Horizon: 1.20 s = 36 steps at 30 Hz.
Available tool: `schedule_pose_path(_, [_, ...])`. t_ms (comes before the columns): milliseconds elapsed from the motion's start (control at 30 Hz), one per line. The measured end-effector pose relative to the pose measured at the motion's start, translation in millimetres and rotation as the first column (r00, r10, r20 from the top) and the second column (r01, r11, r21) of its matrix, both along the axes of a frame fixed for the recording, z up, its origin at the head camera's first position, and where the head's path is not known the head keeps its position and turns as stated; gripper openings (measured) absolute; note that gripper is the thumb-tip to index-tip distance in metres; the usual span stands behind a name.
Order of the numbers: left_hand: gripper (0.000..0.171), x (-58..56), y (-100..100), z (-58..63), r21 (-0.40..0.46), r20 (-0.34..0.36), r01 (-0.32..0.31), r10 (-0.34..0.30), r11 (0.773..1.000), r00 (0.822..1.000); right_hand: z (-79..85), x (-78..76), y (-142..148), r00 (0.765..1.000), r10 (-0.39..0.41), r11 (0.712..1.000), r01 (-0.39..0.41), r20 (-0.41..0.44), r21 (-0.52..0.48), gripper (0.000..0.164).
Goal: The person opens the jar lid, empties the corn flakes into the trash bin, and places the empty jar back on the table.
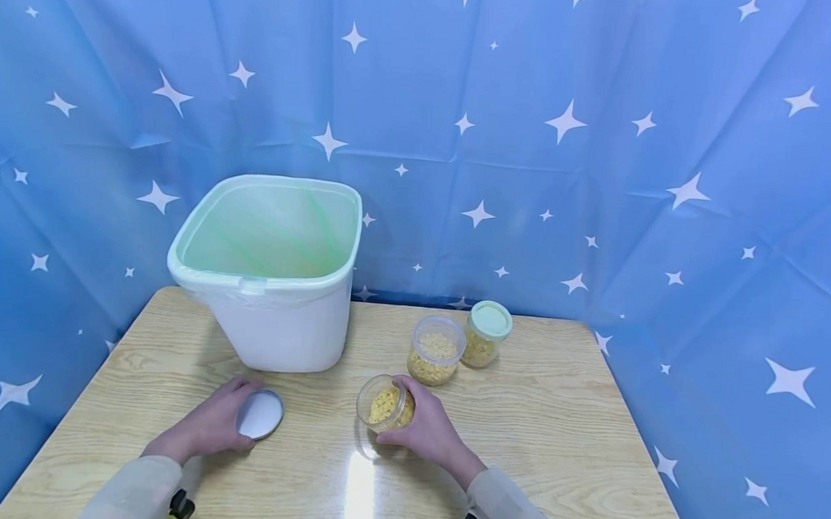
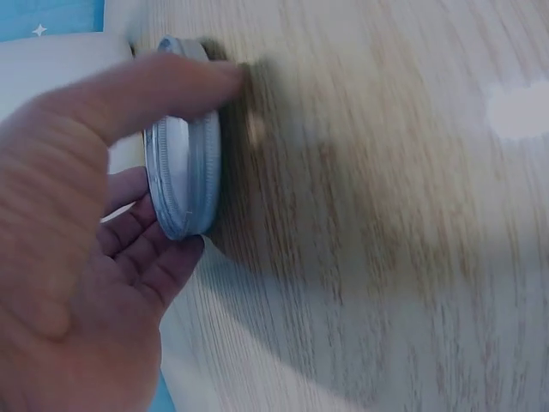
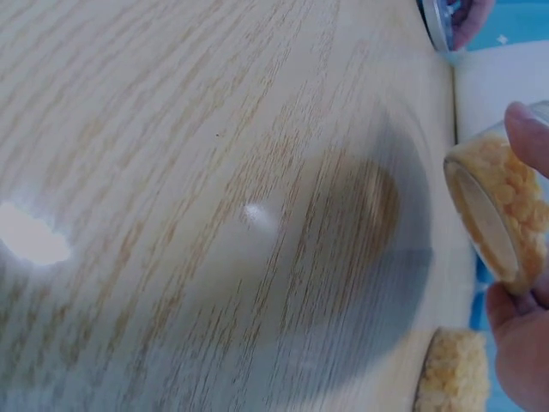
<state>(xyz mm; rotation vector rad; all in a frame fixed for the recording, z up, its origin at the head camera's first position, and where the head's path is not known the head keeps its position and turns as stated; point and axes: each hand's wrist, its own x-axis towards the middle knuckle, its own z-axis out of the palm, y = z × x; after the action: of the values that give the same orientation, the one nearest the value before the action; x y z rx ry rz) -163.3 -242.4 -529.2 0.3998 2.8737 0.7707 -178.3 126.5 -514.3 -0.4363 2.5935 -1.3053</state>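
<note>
My left hand (image 1: 216, 423) grips a round lid (image 1: 261, 414) by its rim, its white face turned up, in front of the bin. In the left wrist view, thumb and fingers clasp the lid (image 2: 202, 176) from opposite sides, close to the table. My right hand (image 1: 431, 427) holds a clear, lidless jar (image 1: 385, 407) of yellow flakes around its side. The jar is tilted, its mouth towards the left. In the right wrist view, the jar (image 3: 493, 193) shows its base towards the camera, apart from the tabletop.
A white bin (image 1: 280, 335) with a pale green rim and a liner stands at the back left. Behind the right hand are an open jar of pale flakes (image 1: 433, 367) and a jar with a mint lid (image 1: 485, 340). All stand on a wooden table (image 1: 554, 428) before a blue starry curtain (image 1: 409, 81).
</note>
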Motion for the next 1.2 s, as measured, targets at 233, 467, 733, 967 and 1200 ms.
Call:
schedule_pose_path(233, [0.093, 1.9, 1, 6.6, -0.029, 0.031, 0.004, -0.004, 1.0, 1.0, 0.8, -0.1, 0, 1.0, -0.005, 1.0, 0.005, 0.023, 0.008, 0.095])
schedule_pose_path(467, [0.098, 4.1, 1, 10.3, -0.035, 0.048, 0.006, -0.004, 0.999, 0.999, 4.2, -0.5, 0, 1.0, -0.005, 1.0, 0.005, 0.024, 0.007, 0.095])
schedule_pose_path(733, [0.092, 4.3, -6, 19.1, -0.012, 0.025, 0.015, -0.015, 1.0, 1.0, 10.4, -1.3, -2, 0.999, -0.012, 1.0, 0.012, 0.034, 0.005, 0.096])
schedule_pose_path(967, [0.057, -0.3, -21, 30.8, -0.066, -0.095, -0.013, 0.007, 0.998, 0.995, 21.3, -4.7, -4, 1.0, -0.017, 1.0, 0.017, 0.024, 0.006, 0.1])
schedule_pose_path(1200, [0.043, -5.1, -39, 53.0, 0.077, -0.064, -0.088, 0.093, 0.993, 0.994, 39.9, -8.7, -8, 1.0, -0.015, 1.0, 0.015, -0.013, 0.003, 0.1])
